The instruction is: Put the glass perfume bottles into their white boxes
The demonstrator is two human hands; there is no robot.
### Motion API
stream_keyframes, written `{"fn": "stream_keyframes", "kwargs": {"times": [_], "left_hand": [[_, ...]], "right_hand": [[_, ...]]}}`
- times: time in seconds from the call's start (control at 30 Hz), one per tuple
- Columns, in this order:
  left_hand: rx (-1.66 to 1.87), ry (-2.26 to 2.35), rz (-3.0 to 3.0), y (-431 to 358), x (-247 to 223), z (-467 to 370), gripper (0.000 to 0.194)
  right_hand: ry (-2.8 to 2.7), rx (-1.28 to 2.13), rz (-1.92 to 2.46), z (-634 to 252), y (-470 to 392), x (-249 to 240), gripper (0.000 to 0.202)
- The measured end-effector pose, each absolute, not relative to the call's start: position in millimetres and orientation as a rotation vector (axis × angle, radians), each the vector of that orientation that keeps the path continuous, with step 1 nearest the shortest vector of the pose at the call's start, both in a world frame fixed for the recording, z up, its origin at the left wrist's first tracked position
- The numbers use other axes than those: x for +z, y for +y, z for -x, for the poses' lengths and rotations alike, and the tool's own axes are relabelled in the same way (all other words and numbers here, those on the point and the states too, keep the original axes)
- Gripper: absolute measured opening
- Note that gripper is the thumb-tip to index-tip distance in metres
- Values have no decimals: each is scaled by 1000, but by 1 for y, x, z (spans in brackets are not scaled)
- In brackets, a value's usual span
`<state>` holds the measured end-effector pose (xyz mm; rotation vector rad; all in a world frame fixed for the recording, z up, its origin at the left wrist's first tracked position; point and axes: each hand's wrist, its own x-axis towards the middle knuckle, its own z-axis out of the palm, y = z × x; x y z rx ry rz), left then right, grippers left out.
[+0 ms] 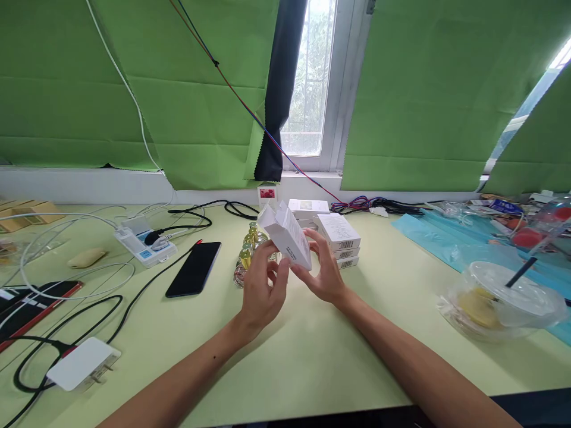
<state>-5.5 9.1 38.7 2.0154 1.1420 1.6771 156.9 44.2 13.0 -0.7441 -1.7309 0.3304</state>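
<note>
A small white printed box is held tilted above the table, its upper left end showing raised flaps. My left hand has its fingers curled against the lower left side of the box. On the right side, my right hand grips it between thumb and fingers. Just behind my left hand stand several small glass bottles with gold-coloured caps, partly hidden by the hand. Close beyond my right hand is a stack of similar white boxes, with another white box behind it.
A black phone, a white power strip and a charger with looping cables lie to the left. At right, a plastic cup with a straw lies by blue sheeting. A small picture box stands near the wall.
</note>
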Motion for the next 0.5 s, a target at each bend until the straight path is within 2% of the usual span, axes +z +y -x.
{"fn": "stream_keyframes", "kwargs": {"times": [0.23,0.33,0.5], "left_hand": [[1683,1406,-1861,8,43,5,31],[1717,1472,-1906,9,41,7,33],[1671,1526,-2067,12,34,9,48]], "right_hand": [[-1789,399,845,-156,47,10,94],[-1840,451,882,-155,46,12,101],[-1879,495,890,-156,46,10,110]]}}
